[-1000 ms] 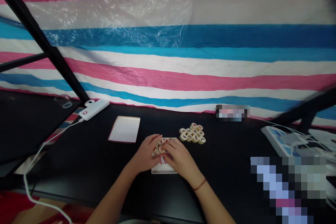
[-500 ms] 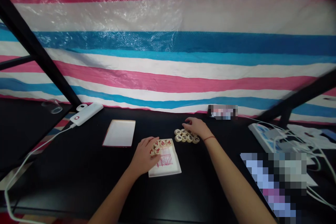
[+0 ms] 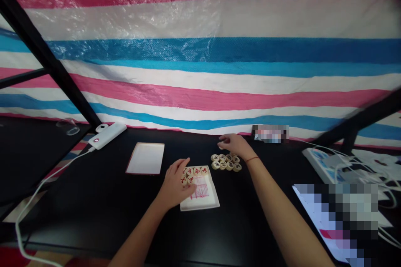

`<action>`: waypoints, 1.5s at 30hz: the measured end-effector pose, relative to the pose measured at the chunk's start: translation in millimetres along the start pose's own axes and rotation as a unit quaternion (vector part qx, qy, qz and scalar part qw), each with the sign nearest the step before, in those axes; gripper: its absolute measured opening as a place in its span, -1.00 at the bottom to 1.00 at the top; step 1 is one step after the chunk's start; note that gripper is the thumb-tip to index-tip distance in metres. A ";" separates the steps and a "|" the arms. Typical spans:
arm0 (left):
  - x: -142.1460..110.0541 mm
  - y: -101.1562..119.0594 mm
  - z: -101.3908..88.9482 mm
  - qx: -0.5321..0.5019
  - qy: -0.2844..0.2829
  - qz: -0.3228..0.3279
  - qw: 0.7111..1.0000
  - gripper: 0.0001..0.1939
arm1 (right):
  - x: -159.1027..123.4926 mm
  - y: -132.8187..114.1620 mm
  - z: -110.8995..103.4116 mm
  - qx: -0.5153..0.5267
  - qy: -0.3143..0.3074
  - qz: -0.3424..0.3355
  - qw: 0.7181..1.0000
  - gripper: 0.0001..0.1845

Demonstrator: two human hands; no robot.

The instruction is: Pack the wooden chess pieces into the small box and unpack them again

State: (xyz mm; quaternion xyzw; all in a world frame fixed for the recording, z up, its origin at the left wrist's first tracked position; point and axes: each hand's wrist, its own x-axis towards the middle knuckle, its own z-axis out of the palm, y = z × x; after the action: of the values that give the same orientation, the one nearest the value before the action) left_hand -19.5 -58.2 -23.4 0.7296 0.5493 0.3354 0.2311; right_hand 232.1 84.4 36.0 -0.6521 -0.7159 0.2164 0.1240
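Note:
A shallow white box (image 3: pixel 214 192) with pink lines printed on its floor holds several Chinese chess pieces (image 3: pixel 197 170) with red characters along its far side. My left hand (image 3: pixel 175 184) lies over the box's left edge, fingers apart, partly covering the red pieces. Just right of the box, several black-lettered Chinese chess pieces (image 3: pixel 226 162) stand in two rows on the black table. Beyond these rows is my right hand (image 3: pixel 235 145), its fingers closed, with a pale edge of what looks like a piece showing at the fingertips.
The box lid (image 3: pixel 145 158) lies inside up to the left. A white power strip (image 3: pixel 107 136) with a cable sits at the back left, near a clear cup (image 3: pixel 69 127). Another power strip (image 3: pixel 322 164) with tangled cables and a blurred-out flat item (image 3: pixel 328 221) are on the right.
My right hand has moved slightly up and away from the black-lettered pieces, uncovering more of the far row. My left hand stays at the box. The view has shifted slightly.

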 end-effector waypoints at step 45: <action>17.8 20.2 9.4 0.190 -0.075 0.144 0.968 -0.52 | -110.8 -30.5 63.6 0.217 0.092 -0.290 0.928 -0.75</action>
State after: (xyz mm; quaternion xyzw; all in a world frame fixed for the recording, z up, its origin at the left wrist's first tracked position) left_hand 3.5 -46.8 -11.2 0.8546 0.4733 0.1987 0.0785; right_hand 189.2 -36.1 6.3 -0.3904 -0.7949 0.2599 0.3850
